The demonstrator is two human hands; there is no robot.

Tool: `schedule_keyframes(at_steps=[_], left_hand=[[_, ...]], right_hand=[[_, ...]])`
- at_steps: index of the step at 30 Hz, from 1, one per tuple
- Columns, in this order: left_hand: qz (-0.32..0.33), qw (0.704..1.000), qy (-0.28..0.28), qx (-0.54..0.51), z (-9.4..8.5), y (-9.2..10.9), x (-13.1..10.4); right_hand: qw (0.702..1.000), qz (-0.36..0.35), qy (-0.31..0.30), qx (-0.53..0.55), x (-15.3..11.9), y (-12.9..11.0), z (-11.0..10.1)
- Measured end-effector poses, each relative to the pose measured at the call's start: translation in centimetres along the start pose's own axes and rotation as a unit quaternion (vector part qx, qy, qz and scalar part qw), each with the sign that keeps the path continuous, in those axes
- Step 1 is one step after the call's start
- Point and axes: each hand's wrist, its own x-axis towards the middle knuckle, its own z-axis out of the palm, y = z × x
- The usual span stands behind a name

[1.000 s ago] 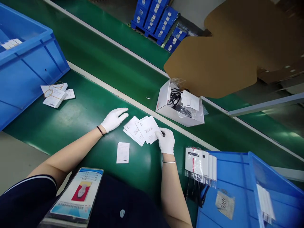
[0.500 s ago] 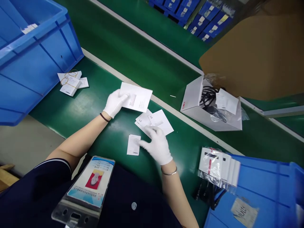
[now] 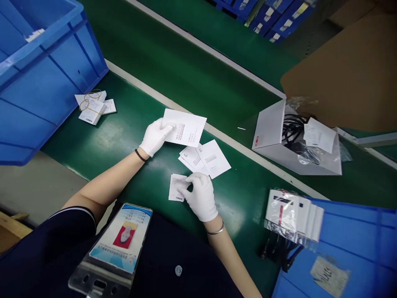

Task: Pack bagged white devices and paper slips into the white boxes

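Left hand (image 3: 155, 136), gloved in white, is clamped on one edge of a white printed paper sheet (image 3: 185, 128), thumb on top, and I see it holding that sheet lifted just above the green worktop (image 3: 124, 136). On my other side, the right hand (image 3: 201, 194), also in a white glove, has its fingertips pinched together on the near edge of a small white printed card (image 3: 175, 187) that lies flat on the worktop. Between the two hands, a fanned pile of white leaflets (image 3: 207, 159) rests on the green surface, just beside the raised sheet and near the card.

Farther off to the left, I can see a bundle of small white cards with rubber bands (image 3: 92, 107) lying beside a large blue plastic crate (image 3: 40, 78). To the right, an open white cardboard box (image 3: 273, 132) sits on the green conveyor belt (image 3: 192, 74) with a black cable (image 3: 291, 128) and a folded white slip (image 3: 319, 135) inside. Nearer me on the right, a stack of white packs in clear plastic bags (image 3: 294, 215) leans on the rim of a second blue plastic crate (image 3: 356, 244). A laminated badge (image 3: 118, 244) hangs at my chest.
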Motion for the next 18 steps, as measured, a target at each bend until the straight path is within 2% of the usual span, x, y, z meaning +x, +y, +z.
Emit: schedule_keyframes(at_steps=[3, 5, 8, 10, 11, 13, 15, 17, 18], left_hand=[[0.031, 0.999, -0.041, 0.005, 0.3, 0.1, -0.8], [0.046, 0.994, -0.098, 0.0, 0.9, 0.5, -1.8], [0.025, 0.97, -0.24, 0.002, 2.4, 1.5, -4.2], [0.009, 0.945, -0.326, 0.036, 3.4, 2.1, -5.7], [0.004, 0.937, -0.346, 0.057, 3.8, 2.3, -6.3], [-0.019, 0.941, -0.329, 0.075, 4.1, 2.3, -6.7], [-0.05, 0.958, -0.276, 0.06, 4.0, 2.1, -6.1], [-0.064, 0.973, -0.218, 0.038, 3.5, 1.6, -5.1], [-0.061, 0.979, -0.191, 0.033, 3.2, 1.4, -4.6]], right_hand=[[0.98, 0.111, -0.035, 0.163, 0.2, -0.1, -0.9], [0.967, 0.159, -0.005, 0.199, 0.8, -0.3, -2.0], [0.965, 0.176, 0.101, 0.166, 1.9, -1.1, -3.2], [0.97, 0.159, 0.142, 0.12, 2.9, -1.8, -3.5], [0.974, 0.14, 0.152, 0.091, 3.4, -2.0, -3.7], [0.982, 0.094, 0.161, 0.021, 4.3, -1.4, -4.4], [0.977, 0.076, 0.19, -0.06, 4.2, 0.6, -6.2], [0.952, 0.126, 0.234, -0.149, 2.7, 3.7, -8.8], [0.929, 0.182, 0.253, -0.197, 1.5, 5.5, -10.3]])
